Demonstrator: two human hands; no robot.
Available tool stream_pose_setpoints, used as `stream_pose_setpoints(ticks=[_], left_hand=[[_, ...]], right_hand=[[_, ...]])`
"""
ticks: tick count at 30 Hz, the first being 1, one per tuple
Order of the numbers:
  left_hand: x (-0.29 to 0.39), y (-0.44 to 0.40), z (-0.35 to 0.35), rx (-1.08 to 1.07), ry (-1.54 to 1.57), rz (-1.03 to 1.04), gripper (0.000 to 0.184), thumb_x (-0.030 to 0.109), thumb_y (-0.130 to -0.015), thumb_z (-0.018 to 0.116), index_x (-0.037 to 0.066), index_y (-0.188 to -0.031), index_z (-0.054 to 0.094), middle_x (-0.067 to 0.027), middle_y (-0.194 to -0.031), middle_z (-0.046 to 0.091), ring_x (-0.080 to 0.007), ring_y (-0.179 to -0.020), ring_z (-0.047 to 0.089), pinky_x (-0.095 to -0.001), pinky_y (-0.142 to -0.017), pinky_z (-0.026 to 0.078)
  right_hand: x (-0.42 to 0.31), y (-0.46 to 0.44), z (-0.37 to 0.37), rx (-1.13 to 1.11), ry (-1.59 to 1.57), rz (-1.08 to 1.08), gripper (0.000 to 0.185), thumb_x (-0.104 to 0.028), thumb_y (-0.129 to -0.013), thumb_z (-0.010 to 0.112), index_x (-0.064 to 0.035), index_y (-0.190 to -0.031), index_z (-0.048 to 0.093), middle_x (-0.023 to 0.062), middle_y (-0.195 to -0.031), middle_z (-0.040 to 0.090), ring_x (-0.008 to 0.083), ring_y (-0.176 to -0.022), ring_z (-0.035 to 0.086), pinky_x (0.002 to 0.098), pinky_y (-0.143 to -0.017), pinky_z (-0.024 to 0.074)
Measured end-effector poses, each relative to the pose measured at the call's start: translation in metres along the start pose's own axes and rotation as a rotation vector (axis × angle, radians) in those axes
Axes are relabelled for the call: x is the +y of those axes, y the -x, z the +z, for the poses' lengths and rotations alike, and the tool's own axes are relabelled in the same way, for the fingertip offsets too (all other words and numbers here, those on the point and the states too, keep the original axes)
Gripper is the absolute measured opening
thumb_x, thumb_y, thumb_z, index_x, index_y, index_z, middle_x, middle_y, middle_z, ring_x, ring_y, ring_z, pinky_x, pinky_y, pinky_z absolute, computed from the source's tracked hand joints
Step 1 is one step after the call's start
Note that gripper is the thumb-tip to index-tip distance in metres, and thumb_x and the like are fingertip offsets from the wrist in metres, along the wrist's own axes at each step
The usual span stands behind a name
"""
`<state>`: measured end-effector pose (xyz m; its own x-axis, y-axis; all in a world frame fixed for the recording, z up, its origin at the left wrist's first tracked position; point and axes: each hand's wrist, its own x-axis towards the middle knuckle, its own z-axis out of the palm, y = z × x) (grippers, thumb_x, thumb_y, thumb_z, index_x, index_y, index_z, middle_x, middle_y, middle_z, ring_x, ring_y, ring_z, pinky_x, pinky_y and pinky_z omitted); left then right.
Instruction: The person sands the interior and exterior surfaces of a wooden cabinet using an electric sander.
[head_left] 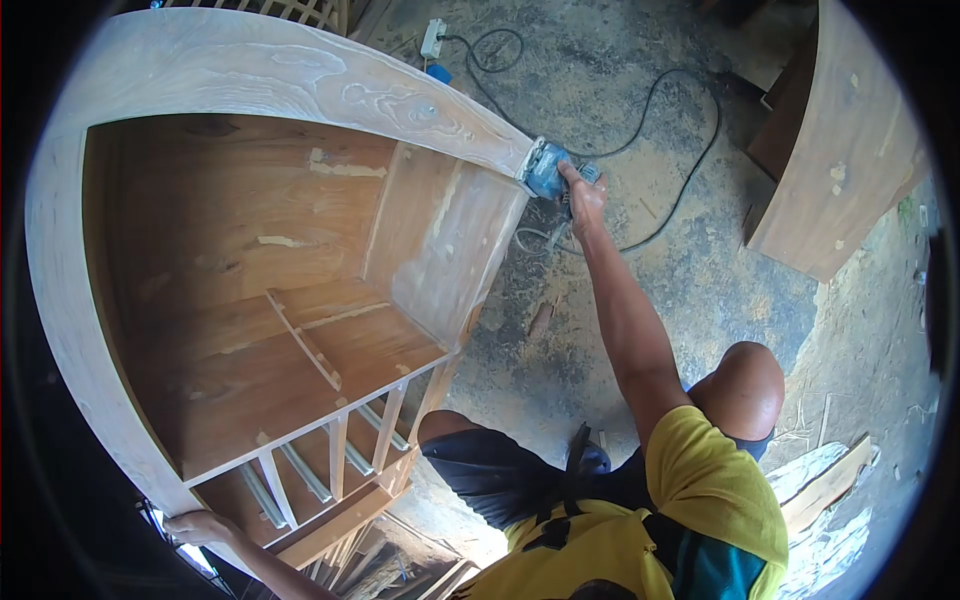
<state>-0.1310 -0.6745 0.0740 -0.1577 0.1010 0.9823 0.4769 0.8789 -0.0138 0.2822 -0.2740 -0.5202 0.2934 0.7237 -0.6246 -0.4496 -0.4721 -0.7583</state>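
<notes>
A blue electric sander (546, 168) is in my right hand (588, 198), whose fingers are wrapped round its body. The sander's pad end touches the outer corner of a wooden cabinet (290, 65), where the broad pale top board meets the side panel. My left hand (198, 528) grips the edge of the cabinet's frame at the lower left, its fingertips partly hidden. The cabinet's brown inside has patches of pale filler. Below its large opening are narrow slots with metal drawer runners (305, 470).
A grey power cord (718, 120) loops over the stained concrete floor (690, 270) to a white socket block (433, 38). Another wooden piece with filler spots (850, 150) stands at the right. Wood offcuts (375, 565) lie below the cabinet, and a board (828, 485) lies at the lower right.
</notes>
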Motion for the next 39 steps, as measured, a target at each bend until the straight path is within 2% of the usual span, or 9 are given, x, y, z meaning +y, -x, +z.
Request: stream_pose_setpoints(ticks=[4, 9, 11, 14, 18, 22, 25, 33, 39], left_hand=[[-0.012, -0.005, 0.007, 0.028, 0.018, 0.031, 0.064, 0.042, -0.107, 0.017, -0.001, -0.113, 0.065, -0.0292, -0.112, 0.066, -0.0499, -0.100, 0.065, -0.0620, -0.088, 0.054], [-0.007, -0.003, 0.005, -0.016, 0.131, -0.133, 0.063, 0.043, -0.108, 0.028, -0.002, -0.132, 0.065, -0.0309, -0.131, 0.064, -0.0513, -0.119, 0.060, -0.0574, -0.103, 0.048], [-0.012, -0.004, 0.009, 0.014, 0.100, -0.116, 0.063, 0.044, -0.109, 0.028, -0.001, -0.133, 0.064, -0.0298, -0.131, 0.065, -0.0507, -0.119, 0.060, -0.0565, -0.103, 0.048], [-0.005, -0.002, 0.006, -0.013, 0.071, -0.128, 0.063, 0.044, -0.109, 0.027, -0.002, -0.133, 0.064, -0.0295, -0.131, 0.064, -0.0503, -0.119, 0.060, -0.0567, -0.104, 0.047], [0.008, 0.004, 0.002, 0.026, 0.093, -0.066, 0.057, 0.039, -0.109, 0.024, -0.003, -0.108, 0.062, -0.0309, -0.109, 0.063, -0.0509, -0.098, 0.061, -0.0598, -0.089, 0.049], [0.008, 0.002, 0.000, -0.011, 0.125, -0.091, 0.058, 0.039, -0.109, 0.025, -0.004, -0.114, 0.064, -0.0342, -0.117, 0.063, -0.0512, -0.104, 0.062, -0.0599, -0.090, 0.050], [-0.014, -0.005, 0.010, 0.042, 0.006, 0.038, 0.062, 0.039, -0.109, 0.025, -0.008, -0.120, 0.064, -0.0359, -0.120, 0.063, -0.0524, -0.106, 0.063, -0.0605, -0.090, 0.051], [0.013, 0.007, -0.001, 0.025, 0.098, -0.025, 0.066, 0.041, -0.109, 0.027, -0.012, -0.121, 0.063, -0.0387, -0.118, 0.063, -0.0538, -0.105, 0.063, -0.0602, -0.092, 0.052], [-0.019, -0.011, 0.011, 0.008, 0.082, -0.030, 0.063, 0.039, -0.109, 0.029, -0.013, -0.117, 0.063, -0.0380, -0.117, 0.064, -0.0531, -0.105, 0.063, -0.0573, -0.092, 0.052]], right_hand=[[-0.034, -0.045, 0.007, -0.060, -0.018, -0.046, 0.098, -0.043, -0.076, 0.087, 0.0117, -0.143, 0.041, 0.0313, -0.130, 0.061, 0.0379, -0.120, 0.062, 0.0427, -0.102, 0.0487], [0.016, -0.041, 0.007, 0.023, -0.019, -0.199, 0.098, -0.044, -0.076, 0.087, 0.0103, -0.143, 0.042, 0.0309, -0.132, 0.061, 0.0393, -0.119, 0.062, 0.0428, -0.103, 0.0484], [0.026, -0.032, -0.001, 0.005, -0.147, 0.118, 0.101, -0.043, -0.076, 0.088, 0.0123, -0.145, 0.040, 0.0320, -0.137, 0.058, 0.0417, -0.126, 0.058, 0.0429, -0.110, 0.0428], [0.035, -0.015, 0.004, 0.128, -0.006, -0.013, 0.103, -0.042, -0.077, 0.088, 0.0155, -0.146, 0.038, 0.0324, -0.137, 0.058, 0.0417, -0.128, 0.057, 0.0423, -0.112, 0.0415], [0.027, 0.009, 0.006, 0.121, -0.019, -0.064, 0.101, -0.042, -0.076, 0.088, 0.0166, -0.143, 0.040, 0.0330, -0.133, 0.060, 0.0410, -0.126, 0.059, 0.0425, -0.110, 0.0429], [0.006, -0.021, 0.006, 0.167, -0.048, -0.006, 0.083, -0.038, -0.076, 0.088, 0.0116, -0.130, 0.048, 0.0271, -0.114, 0.066, 0.0351, -0.106, 0.064, 0.0422, -0.096, 0.0487], [-0.022, -0.012, -0.001, 0.108, 0.001, 0.021, 0.084, -0.038, -0.076, 0.088, 0.0108, -0.131, 0.048, 0.0252, -0.115, 0.066, 0.0326, -0.105, 0.064, 0.0411, -0.095, 0.0496], [0.087, 0.062, -0.001, -0.010, 0.029, -0.082, 0.084, -0.043, -0.077, 0.088, 0.0094, -0.131, 0.050, 0.0258, -0.120, 0.066, 0.0344, -0.110, 0.065, 0.0426, -0.098, 0.0491], [0.034, 0.008, -0.007, -0.067, 0.013, -0.085, 0.087, -0.044, -0.078, 0.087, 0.0107, -0.133, 0.048, 0.0294, -0.120, 0.066, 0.0366, -0.111, 0.066, 0.0420, -0.099, 0.0490]])
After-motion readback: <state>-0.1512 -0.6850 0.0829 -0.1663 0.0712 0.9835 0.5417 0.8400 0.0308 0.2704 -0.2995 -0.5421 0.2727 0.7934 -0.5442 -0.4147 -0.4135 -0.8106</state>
